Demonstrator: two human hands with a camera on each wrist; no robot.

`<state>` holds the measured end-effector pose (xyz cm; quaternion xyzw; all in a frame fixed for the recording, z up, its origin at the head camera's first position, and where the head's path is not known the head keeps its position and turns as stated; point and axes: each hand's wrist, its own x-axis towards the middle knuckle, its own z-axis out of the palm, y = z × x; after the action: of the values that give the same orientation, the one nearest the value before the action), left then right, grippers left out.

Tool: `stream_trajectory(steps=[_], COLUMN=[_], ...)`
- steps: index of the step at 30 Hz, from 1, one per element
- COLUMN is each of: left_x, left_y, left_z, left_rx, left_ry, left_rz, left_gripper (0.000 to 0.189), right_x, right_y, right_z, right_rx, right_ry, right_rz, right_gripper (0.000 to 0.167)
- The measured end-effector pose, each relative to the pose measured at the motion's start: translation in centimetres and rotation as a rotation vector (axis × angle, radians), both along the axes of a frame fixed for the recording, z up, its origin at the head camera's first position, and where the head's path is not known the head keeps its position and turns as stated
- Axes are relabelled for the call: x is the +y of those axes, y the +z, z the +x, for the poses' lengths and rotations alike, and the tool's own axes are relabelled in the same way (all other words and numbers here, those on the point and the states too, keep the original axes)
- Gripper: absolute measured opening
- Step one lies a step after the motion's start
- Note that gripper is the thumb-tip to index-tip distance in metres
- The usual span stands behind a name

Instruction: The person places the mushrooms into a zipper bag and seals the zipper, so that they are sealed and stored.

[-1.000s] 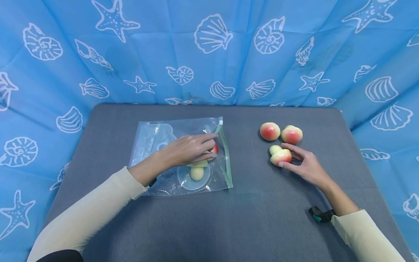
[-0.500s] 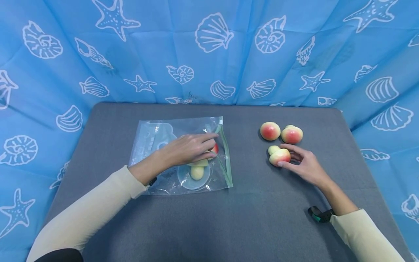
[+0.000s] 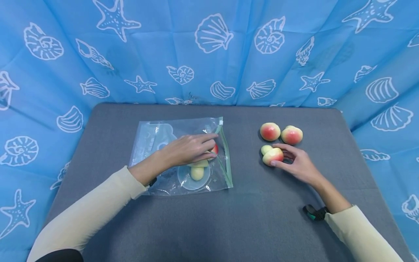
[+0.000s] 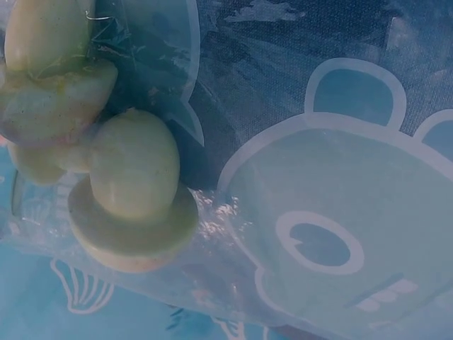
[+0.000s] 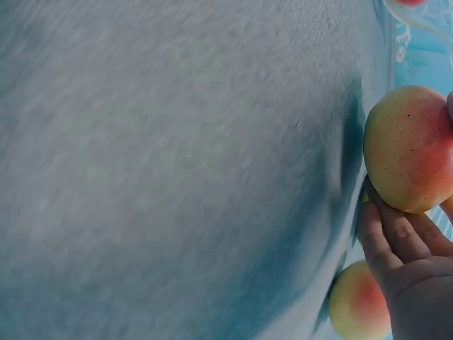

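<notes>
My right hand (image 3: 299, 165) holds a toy mushroom (image 3: 273, 156) by its red-and-cream cap, with its pale stem pointing away to the left. The right wrist view shows the thumb and fingers around that mushroom's cap (image 5: 407, 149). On the left, a clear zip bag (image 3: 157, 182) with a green zip strip lies flat. My left hand (image 3: 191, 148) is at its mouth, pinching the upper zip edge, which is drawn back. Through the plastic, several mushrooms show in the left wrist view, one with a thick stem (image 4: 134, 166). The left fingers are out of that view.
Two more toy mushrooms (image 3: 270, 131) (image 3: 292, 135) stand on the grey tabletop (image 3: 209, 225) beyond my right hand. A blue shell-patterned curtain (image 3: 209, 54) hangs along the table's back and sides. White cartoon bear print (image 4: 322, 241) covers part of the bag.
My right hand has gripped the nearest mushroom and shifted it slightly left, toward the bag. The left hand and the bag stay where they were.
</notes>
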<state>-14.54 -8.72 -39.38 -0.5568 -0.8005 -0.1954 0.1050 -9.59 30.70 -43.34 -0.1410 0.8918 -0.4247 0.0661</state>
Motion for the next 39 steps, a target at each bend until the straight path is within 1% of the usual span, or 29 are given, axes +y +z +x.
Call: stream_trajectory(steps=[7,12,19,26,30,39], left_x=[0.0,0.0,0.1,0.2,0.4,0.4], left_y=[0.0,0.0,0.0,0.0,0.0,-0.1], left_z=[0.0,0.0,-0.1,-0.1,0.0,-0.1], left_rx=[0.0,0.003,0.006,-0.005,-0.004,0.006], left_ry=[0.005,0.005,0.011,0.015,0.016,0.029], left_rz=[0.0,0.002,-0.016,-0.023,-0.03,-0.049], left_gripper=[0.022,0.022,0.022,0.022,0.022,0.022], right_x=[-1.3,-2.1,-3.7,-5.3,-6.1,-8.3], right_y=[0.3,0.9,1.6,1.4,1.3,2.0], right_z=[-0.3,-0.4,-0.8,-1.0,-0.9,-1.0], right_rx=[0.019,0.029,0.021,0.033,0.019,-0.023], right_ry=[0.034,0.05,0.105,0.168,0.199,0.264], right_rz=[-0.031,-0.045,-0.054,-0.084,-0.088,-0.096], right_gripper=[0.055,0.056,0.055,0.055,0.055,0.054])
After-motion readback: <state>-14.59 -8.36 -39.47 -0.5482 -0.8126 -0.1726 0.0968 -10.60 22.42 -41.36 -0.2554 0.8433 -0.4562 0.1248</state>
